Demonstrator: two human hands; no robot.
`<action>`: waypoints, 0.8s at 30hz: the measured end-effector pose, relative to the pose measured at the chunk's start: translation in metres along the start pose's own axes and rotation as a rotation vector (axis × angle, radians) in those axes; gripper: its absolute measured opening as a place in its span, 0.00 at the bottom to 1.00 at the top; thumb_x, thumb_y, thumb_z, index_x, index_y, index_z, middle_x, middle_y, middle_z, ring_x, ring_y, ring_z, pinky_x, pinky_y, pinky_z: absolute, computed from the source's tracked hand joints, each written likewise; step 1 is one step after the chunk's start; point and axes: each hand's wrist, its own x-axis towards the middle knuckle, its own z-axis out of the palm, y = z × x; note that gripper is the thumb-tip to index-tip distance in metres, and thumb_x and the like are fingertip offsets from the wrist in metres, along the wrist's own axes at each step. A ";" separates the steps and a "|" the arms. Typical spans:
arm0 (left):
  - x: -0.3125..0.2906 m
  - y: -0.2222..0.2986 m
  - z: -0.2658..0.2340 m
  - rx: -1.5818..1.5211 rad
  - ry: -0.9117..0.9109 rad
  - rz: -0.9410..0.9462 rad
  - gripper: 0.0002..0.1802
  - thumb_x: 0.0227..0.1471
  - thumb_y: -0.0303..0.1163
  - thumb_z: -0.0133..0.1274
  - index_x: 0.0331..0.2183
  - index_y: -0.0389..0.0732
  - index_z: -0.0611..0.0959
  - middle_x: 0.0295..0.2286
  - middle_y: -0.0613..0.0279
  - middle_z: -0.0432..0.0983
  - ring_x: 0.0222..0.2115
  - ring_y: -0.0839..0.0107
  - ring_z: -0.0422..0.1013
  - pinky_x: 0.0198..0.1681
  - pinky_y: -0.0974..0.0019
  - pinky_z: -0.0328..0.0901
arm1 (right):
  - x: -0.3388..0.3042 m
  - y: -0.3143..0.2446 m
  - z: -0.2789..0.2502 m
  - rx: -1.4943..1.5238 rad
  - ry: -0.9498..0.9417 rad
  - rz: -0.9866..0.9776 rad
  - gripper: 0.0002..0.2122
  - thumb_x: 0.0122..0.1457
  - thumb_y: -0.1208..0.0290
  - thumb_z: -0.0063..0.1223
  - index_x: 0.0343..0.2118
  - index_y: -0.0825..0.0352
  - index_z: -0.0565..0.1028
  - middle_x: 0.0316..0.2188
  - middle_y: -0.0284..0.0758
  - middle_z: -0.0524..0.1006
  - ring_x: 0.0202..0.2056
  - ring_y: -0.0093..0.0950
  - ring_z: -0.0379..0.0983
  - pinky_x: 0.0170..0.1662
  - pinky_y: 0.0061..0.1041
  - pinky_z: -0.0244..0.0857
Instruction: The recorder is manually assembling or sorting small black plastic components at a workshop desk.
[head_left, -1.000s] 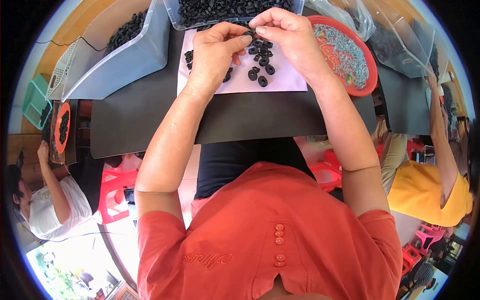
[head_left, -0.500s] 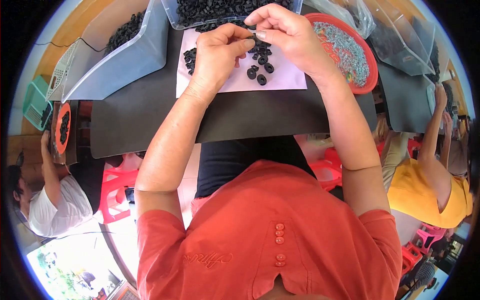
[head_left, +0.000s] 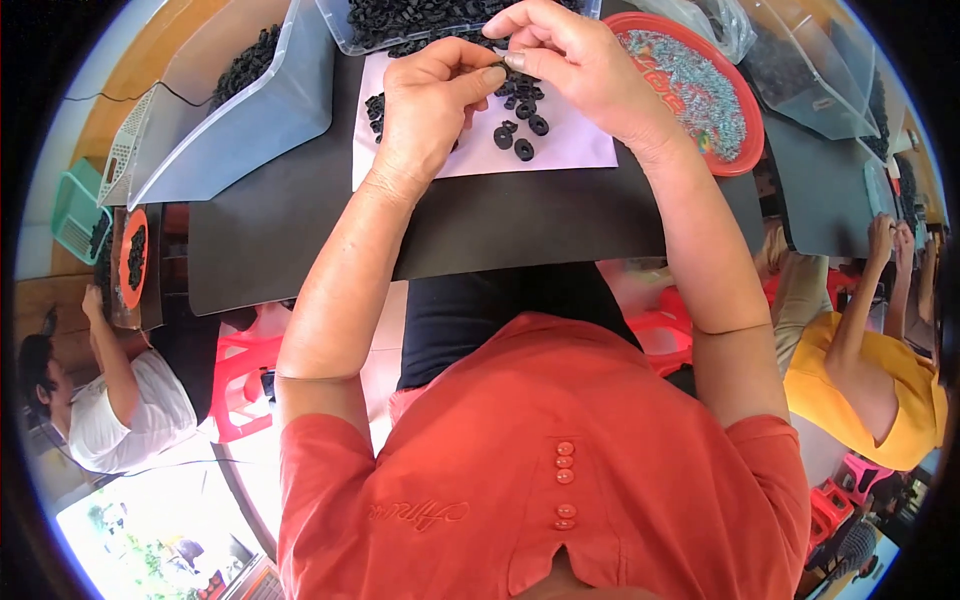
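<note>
Over a pale pink sheet point(head_left: 560, 153), my left hand point(head_left: 425, 100) is closed in a pinch, with a small black part point(head_left: 499, 66) just showing at thumb and forefinger. Close beside it, my right hand point(head_left: 585, 75) curls with thumb and fingertips drawn in toward the left fingertips. What the right fingers hold, if anything, is too small to tell. Loose black ring-shaped parts point(head_left: 524, 149) lie on the sheet below the hands. More black pieces point(head_left: 375, 112) are heaped left of my left hand, partly hidden by it.
A clear bin point(head_left: 345, 40) of black parts stands beyond the sheet. At right is a red round tray point(head_left: 757, 125) of small silvery pieces; at left, a large translucent bin point(head_left: 265, 130). Co-workers in white point(head_left: 140, 420) and yellow point(head_left: 860, 390) sit at either side.
Both hands stay close together over the sheet, with slight shifts of the fingers. The whole view has shifted a little. At the right, the co-worker's hands have moved lower and closer together.
</note>
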 end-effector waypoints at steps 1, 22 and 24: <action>0.000 0.002 0.001 -0.030 0.020 -0.012 0.04 0.49 0.23 0.57 0.30 0.34 0.82 0.19 0.68 0.73 0.19 0.82 0.65 0.22 0.78 0.59 | 0.000 0.007 0.001 0.026 0.046 -0.033 0.05 0.55 0.80 0.49 0.35 0.71 0.71 0.24 0.38 0.75 0.27 0.26 0.73 0.31 0.26 0.66; -0.001 -0.011 0.005 0.107 0.175 0.059 0.03 0.47 0.21 0.57 0.29 0.34 0.82 0.19 0.68 0.73 0.18 0.83 0.66 0.18 0.79 0.58 | -0.001 0.023 0.025 -0.571 0.170 -0.200 0.04 0.50 0.76 0.51 0.28 0.69 0.74 0.25 0.43 0.77 0.28 0.44 0.74 0.32 0.38 0.66; -0.001 -0.011 0.005 0.123 0.190 0.090 0.03 0.47 0.21 0.57 0.29 0.34 0.82 0.19 0.69 0.73 0.18 0.84 0.66 0.18 0.79 0.58 | -0.001 0.023 0.025 -0.426 0.187 -0.136 0.04 0.51 0.75 0.51 0.29 0.69 0.74 0.25 0.43 0.77 0.28 0.44 0.74 0.32 0.38 0.66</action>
